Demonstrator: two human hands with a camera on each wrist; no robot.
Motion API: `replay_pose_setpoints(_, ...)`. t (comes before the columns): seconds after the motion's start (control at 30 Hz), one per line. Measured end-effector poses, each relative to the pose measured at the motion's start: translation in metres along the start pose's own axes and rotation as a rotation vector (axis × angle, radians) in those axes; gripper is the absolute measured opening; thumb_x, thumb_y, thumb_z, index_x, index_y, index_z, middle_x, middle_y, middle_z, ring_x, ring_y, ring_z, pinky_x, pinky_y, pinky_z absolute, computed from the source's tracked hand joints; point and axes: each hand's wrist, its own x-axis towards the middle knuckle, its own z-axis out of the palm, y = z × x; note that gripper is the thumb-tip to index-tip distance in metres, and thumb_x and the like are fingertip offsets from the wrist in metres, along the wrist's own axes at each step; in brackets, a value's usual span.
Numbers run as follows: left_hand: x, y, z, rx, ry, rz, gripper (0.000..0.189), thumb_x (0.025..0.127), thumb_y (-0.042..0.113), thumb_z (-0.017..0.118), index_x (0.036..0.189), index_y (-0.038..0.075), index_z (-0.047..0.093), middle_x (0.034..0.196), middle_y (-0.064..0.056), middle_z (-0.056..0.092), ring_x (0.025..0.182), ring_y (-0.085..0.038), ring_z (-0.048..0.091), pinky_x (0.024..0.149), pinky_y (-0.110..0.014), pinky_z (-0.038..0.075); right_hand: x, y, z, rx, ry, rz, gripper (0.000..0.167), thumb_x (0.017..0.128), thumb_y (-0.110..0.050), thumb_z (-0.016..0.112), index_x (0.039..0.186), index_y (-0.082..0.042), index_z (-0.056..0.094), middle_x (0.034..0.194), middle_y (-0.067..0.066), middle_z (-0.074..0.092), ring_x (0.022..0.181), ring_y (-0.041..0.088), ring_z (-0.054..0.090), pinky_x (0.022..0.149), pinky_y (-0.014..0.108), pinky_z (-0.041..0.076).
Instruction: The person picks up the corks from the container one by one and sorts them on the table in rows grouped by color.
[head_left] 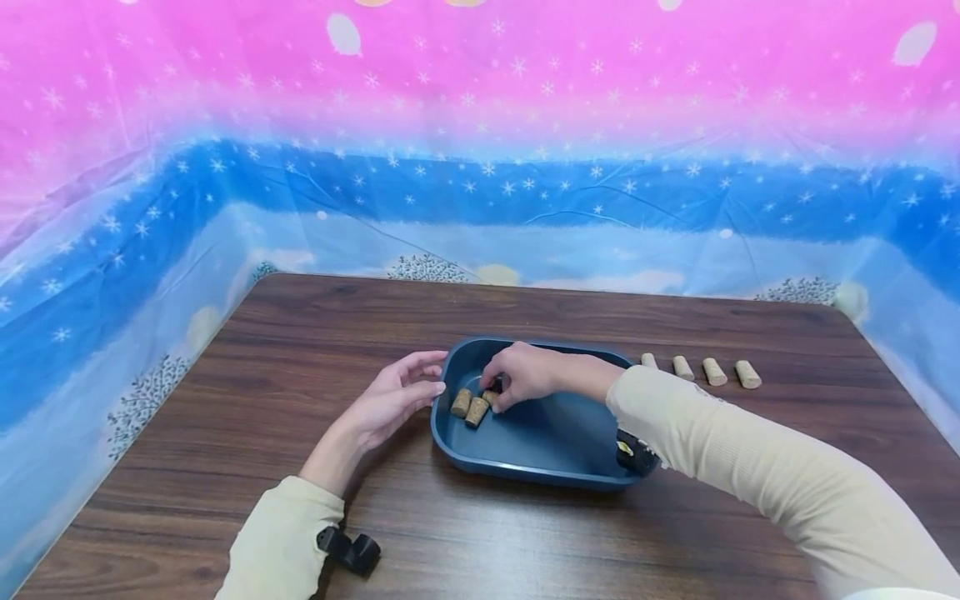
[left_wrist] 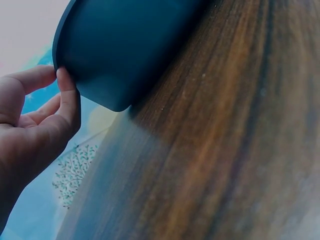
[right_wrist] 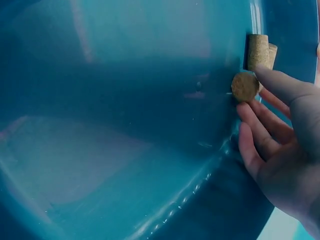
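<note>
A dark blue rectangular tray (head_left: 555, 442) with rounded corners sits on the table. My left hand (head_left: 390, 400) is at its left end, fingertips touching the outer wall near the rim (left_wrist: 59, 50). My right hand (head_left: 528, 372) reaches down inside the tray and pinches a cork (right_wrist: 245, 87) between thumb and fingers. Just left of those fingers, two more corks (head_left: 461, 403) lie close together on the tray floor. In the right wrist view a cork (right_wrist: 258, 51) shows beyond the held one, with another partly hidden behind it.
Several corks (head_left: 714, 372) stand in a row on the brown wooden table (head_left: 337, 325), right of the tray and beyond the right forearm. A patterned pink and blue cloth (head_left: 480, 192) hangs around the table's back and sides. Black wrist devices (head_left: 351, 550) are strapped to both arms.
</note>
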Motion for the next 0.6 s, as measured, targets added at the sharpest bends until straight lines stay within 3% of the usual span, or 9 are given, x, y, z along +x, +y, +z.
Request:
replay_pose_setpoints(0.2, 0.0002, -0.0001, 0.0002, -0.004, -0.004, 0.005, 0.052, 0.095, 0.0, 0.055, 0.143, -0.003, 0.037, 0.121, -0.017, 0.044, 0.099, -0.02, 0.056, 0.086, -0.025, 0.05, -0.0012, 0.0011, -0.0016, 0.03, -0.066, 0.017, 0.041, 0.084, -0.012, 0.076, 0.124, -0.008, 0.066, 0.118, 0.007, 0.061, 0.093, 0.014, 0.061, 0.075, 0.024, 0.051)
replay_pose_setpoints(0.6, -0.0002, 0.0002, 0.0002, 0.007, 0.005, -0.002, 0.052, 0.095, 0.0, 0.056, 0.143, -0.002, 0.037, 0.12, -0.017, 0.044, 0.097, -0.019, 0.055, 0.083, -0.024, 0.05, -0.0017, 0.0014, -0.0044, 0.033, -0.025, 0.012, 0.035, 0.084, -0.012, 0.076, 0.118, -0.008, 0.069, 0.111, 0.005, 0.066, 0.095, 0.015, 0.062, 0.075, 0.024, 0.052)
